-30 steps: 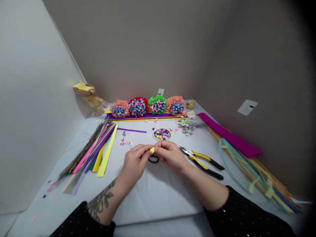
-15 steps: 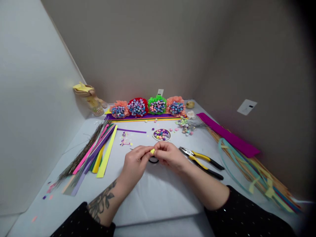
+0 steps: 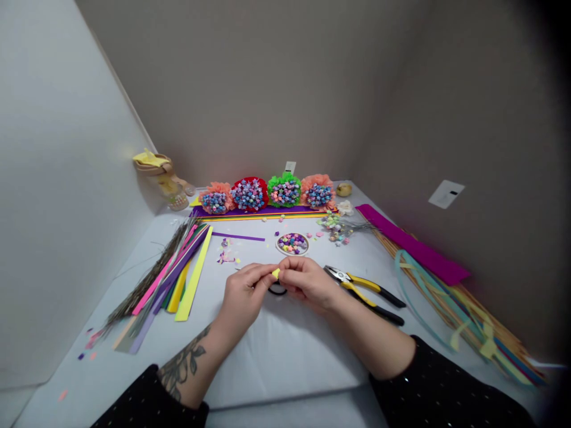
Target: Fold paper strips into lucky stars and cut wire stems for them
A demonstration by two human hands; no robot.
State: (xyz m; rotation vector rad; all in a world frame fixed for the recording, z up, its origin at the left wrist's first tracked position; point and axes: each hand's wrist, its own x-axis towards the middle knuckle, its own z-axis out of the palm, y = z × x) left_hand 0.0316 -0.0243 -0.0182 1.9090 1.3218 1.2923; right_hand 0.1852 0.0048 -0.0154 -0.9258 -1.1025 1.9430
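A small folded piece of yellow paper is pinched between my two hands over the middle of the table. My left hand grips its left side with thumb and forefinger. From the right, my right hand holds it the same way, and the fingers partly cover it. Under the hands lies a pair of scissors, with only a black handle loop and a bit of the tip showing. Just beyond them stands a round dish of small folded paper stars.
Pliers lie right of my hands. Coloured paper strips and thin wire stems spread on the left. Several star bouquets line the back. Sticks and ribbons lie along the right, beside a magenta sheet.
Both hands stay almost in place, still pinching the yellow paper, which shows slightly less between the fingers than a second ago. Nothing else on the table has moved.
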